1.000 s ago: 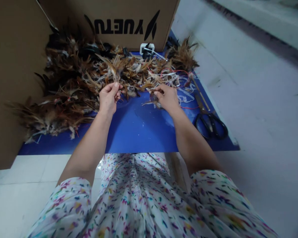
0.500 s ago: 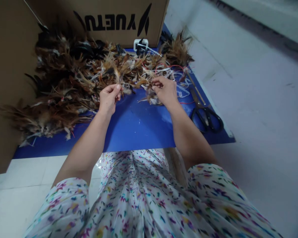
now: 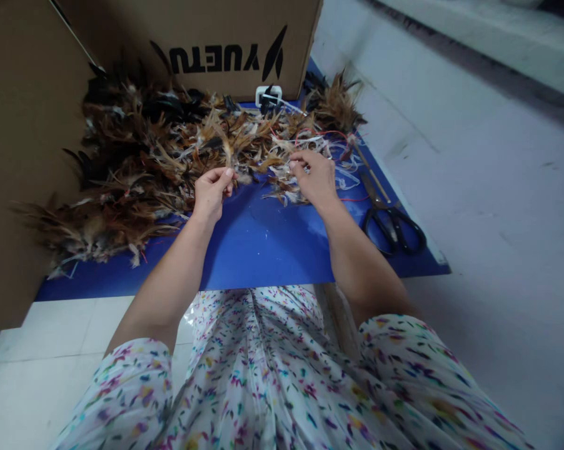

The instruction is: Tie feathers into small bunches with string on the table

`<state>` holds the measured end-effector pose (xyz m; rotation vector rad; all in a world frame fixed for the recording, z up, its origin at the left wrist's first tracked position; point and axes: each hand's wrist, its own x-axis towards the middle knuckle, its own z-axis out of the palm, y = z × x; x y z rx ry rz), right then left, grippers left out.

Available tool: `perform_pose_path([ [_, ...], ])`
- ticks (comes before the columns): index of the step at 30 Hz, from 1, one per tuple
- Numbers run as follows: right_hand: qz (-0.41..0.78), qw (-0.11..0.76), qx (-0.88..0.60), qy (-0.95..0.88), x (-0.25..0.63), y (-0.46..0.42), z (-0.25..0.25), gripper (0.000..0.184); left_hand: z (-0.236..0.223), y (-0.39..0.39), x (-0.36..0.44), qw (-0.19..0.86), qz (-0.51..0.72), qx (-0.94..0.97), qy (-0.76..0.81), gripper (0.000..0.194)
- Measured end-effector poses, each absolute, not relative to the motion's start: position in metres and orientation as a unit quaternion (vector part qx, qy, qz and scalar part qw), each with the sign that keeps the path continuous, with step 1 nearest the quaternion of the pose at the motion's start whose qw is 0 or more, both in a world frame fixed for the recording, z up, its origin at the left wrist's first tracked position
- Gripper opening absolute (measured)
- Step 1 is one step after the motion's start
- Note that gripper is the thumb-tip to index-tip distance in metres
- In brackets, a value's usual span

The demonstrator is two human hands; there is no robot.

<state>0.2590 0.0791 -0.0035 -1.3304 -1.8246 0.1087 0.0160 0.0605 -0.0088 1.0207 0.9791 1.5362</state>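
Thumb and fingers of my left hand (image 3: pixel 214 192) are pinched on a small tuft of brown and pale feathers (image 3: pixel 228 150), which points up and away from me. My right hand (image 3: pixel 316 177) hovers at the near edge of a heap of feathers (image 3: pixel 160 147), its thumb and forefinger bent close together. Whatever lies between those right fingertips is too small to make out. Loose pale and brown feathers (image 3: pixel 284 187) lie just under and left of the right hand. White ribbon strips (image 3: pixel 348 178) and a red string (image 3: pixel 326 132) lie beyond and beside it.
Black-handled scissors (image 3: pixel 394 228) and a thin wooden stick (image 3: pixel 373 172) rest on the blue tabletop (image 3: pixel 263 250) at right. A white plastic buckle (image 3: pixel 268 95) sits at the back. Cardboard boxes stand behind (image 3: pixel 216 25) and at left (image 3: pixel 29 156). A feather bundle (image 3: pixel 338 103) lies back right.
The view has shifted slightly, so the table and heap sit a bit lower and to the right. My left hand keeps its tuft; my right fingers stay near the loose feathers.
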Motion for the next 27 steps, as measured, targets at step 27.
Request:
perform_pose_path([
  [27, 0.143, 0.179, -0.376, -0.898, 0.194, 0.055, -0.020, 0.041, -0.019, 0.106, 0.014, 0.513, 0.601, 0.418, 0.449, 0.019],
])
